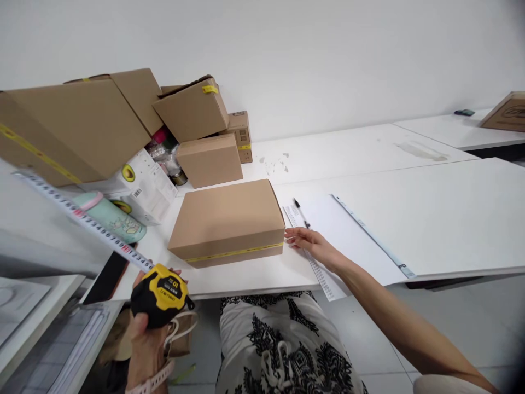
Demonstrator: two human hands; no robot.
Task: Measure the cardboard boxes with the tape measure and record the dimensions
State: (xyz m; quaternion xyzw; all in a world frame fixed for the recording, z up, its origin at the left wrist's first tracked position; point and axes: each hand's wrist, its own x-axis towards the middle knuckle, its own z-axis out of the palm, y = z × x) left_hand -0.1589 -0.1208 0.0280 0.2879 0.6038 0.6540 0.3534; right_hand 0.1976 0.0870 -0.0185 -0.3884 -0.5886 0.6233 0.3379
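While the left hand (147,328) grips a yellow and black tape measure (162,295) low at the front edge of the desk (369,153), its white tape (82,219) runs out long, up and to the left, over the desk's left end. The fingers are wrapped tight around the tape measure's case. A pale band sits on that wrist.

The right hand (309,243) lies flat and open on the desk, holding nothing. Its fingertips are touching or nearly touching the right end of a brown box (227,219). The box lies flat near the front of the desk, shut, with a yellow strip along its front side.

Under the right hand is a long strip of paper (324,276) with small print. Just behind the hand lies a pen (301,212) on a white sheet (348,235). A big white board (443,219) lies to the right of it.

Behind the box stands a pile of more boxes (123,115), some tilted. A green cup (112,216) lies on its side at the left, near a white carton (147,186) with an avocado picture. One more brown box (506,112) sits far away on the right.
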